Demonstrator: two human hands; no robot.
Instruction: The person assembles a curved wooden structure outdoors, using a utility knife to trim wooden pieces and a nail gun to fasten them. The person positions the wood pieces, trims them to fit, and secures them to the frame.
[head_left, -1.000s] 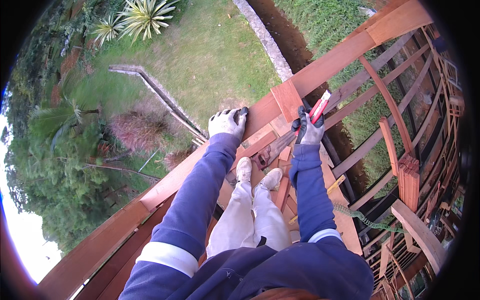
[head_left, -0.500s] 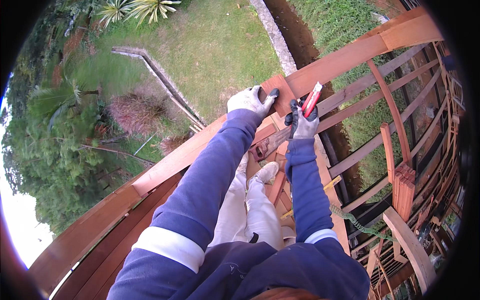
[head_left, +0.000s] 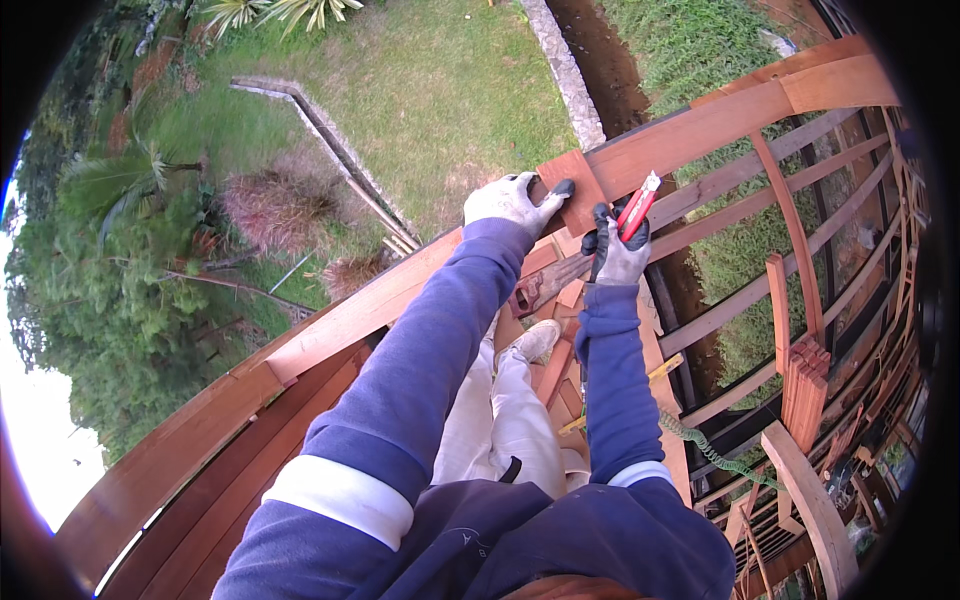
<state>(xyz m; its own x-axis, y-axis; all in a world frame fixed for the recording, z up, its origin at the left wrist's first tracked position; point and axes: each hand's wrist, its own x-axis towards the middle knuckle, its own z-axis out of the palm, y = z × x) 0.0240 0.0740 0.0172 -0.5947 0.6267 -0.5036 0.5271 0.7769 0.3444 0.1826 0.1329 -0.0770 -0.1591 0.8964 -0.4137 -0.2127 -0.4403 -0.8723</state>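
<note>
The person stands high on a timber frame, looking down past pale trousers and shoes point(head_left: 535, 340) to grass point(head_left: 440, 90) far below; the left hand point(head_left: 510, 200), in a white glove with dark fingertips, lies spread on a short wooden block point(head_left: 572, 180) that sits where the long curved beam point(head_left: 330, 330) meets the upper rail point(head_left: 700, 135), fingers apart and pressing flat rather than wrapped around it; the right hand point(head_left: 615, 250), in a grey and black glove, is closed around a red utility knife point(head_left: 638, 205), its tip pointing up and away, just beside the block but not touching it; the block looks stiff, dense and fairly light for its size, unlikely to bend, with hard corners, and seems best held from above with the palm or pinched across its short sides; the knife is light and slim, with a sharp end, so the handle is the place to grip; a green hose point(head_left: 700, 445) lies lower among the slats point(head_left: 800, 380).
</note>
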